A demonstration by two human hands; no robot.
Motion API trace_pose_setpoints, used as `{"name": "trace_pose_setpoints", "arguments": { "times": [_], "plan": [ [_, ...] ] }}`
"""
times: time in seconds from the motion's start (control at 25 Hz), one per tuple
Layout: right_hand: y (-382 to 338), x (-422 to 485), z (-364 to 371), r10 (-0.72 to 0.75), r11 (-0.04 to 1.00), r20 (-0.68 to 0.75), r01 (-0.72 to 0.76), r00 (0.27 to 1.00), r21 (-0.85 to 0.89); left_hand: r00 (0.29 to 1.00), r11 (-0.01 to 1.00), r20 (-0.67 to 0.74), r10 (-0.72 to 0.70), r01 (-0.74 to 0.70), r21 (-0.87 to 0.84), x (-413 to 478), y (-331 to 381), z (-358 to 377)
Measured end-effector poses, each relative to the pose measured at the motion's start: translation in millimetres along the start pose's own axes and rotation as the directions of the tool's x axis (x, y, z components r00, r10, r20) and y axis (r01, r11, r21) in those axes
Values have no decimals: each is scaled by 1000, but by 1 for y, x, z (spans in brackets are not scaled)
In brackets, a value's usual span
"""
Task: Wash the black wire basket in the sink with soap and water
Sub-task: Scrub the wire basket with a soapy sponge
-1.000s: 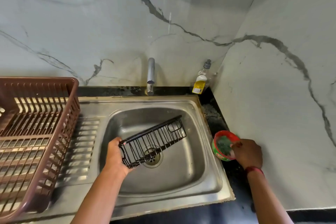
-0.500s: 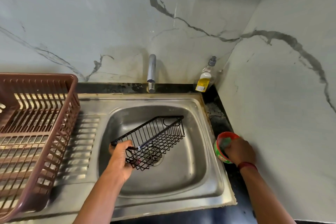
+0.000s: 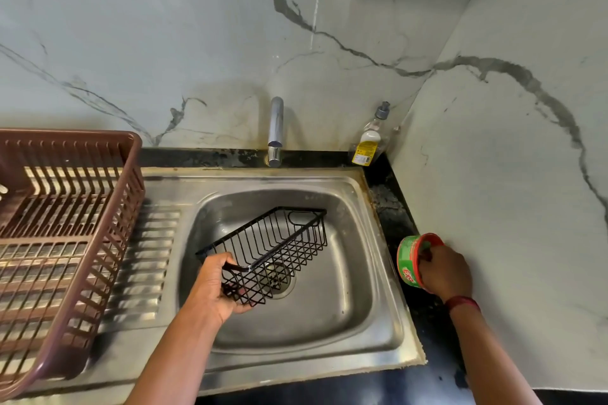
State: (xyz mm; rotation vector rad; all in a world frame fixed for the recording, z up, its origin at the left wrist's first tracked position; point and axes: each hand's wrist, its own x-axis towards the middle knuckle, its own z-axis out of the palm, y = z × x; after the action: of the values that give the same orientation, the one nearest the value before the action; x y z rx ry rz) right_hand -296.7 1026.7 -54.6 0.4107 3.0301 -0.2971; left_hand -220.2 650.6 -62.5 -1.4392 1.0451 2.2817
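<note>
The black wire basket [image 3: 283, 240] hangs tilted over the steel sink [image 3: 348, 299], above the drain. My left hand [image 3: 217, 286] grips its near-left end, thumb over the top rim. At the right of the sink a red and green soap tub [image 3: 408, 261] stands tipped on the black counter. My right hand [image 3: 445, 273] has its fingers curled inside the tub, pressed on a green scrub pad [image 3: 426, 245] that is mostly hidden. No water runs from the tap [image 3: 275, 128].
A brown plastic dish rack [image 3: 65, 240] stands on the drainboard at the left. A dish-soap bottle [image 3: 368, 141] with a yellow label sits in the back right corner. Marble walls close in behind and on the right.
My left hand has turned the basket so its open top faces up and regripped its end. My right hand has pushed into the soap tub, which now tips toward the sink.
</note>
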Motion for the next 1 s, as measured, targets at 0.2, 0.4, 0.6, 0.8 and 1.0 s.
{"name": "trace_pose_setpoints", "arguments": {
  "times": [0.2, 0.4, 0.6, 0.8, 1.0],
  "plan": [
    [0, -4, 6, -51, 998, 6, 52, 999, -32, 1000, 999, 9, 0, 1, -37, -1, 1, -4],
    [-1, -4, 8, -99, 995, -21, 99, 995, -20, 999, 1000, 48, 24, -25, 8, -3, 9, -8],
    [-1, -6, 4, -130, 991, -2, 130, 991, -22, 998, 999, 48, 47, -48, 23, -1, 11, -12],
    [-7, -4, 4, -125, 992, 12, 126, 992, -24, 998, 999, 47, 40, -42, 28, -1, 13, -12],
    [-7, -5, 5, -84, 995, -27, 85, 996, 41, 999, 999, 37, 33, -34, 18, -2, 15, -15]
  ]
}}
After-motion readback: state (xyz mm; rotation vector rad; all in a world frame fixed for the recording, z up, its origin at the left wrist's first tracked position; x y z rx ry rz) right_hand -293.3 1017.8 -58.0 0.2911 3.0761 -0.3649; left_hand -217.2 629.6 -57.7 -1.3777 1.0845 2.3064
